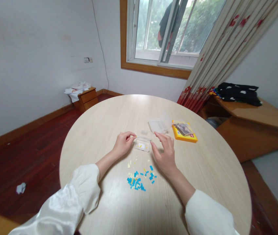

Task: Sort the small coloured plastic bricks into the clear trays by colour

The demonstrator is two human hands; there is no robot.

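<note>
Clear plastic hinged case [147, 148] lying open on round wood-grain table [99, 130], lid [144, 134] farthest, long axis, lid included, running near-to-far | left of case: left hand [122, 143], fingertips bunched, grip unclear | right of case: right hand [165, 156], fingers parted | near side of case: angular blue bricks [136, 184]

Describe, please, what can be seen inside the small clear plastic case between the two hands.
The clear plastic case holds a white rectangle and some small yellow pieces; whatever the rectangle covers cannot be seen.

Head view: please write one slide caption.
Left hand and right hand flank an open clear box, loose blue pieces nearby.
</note>
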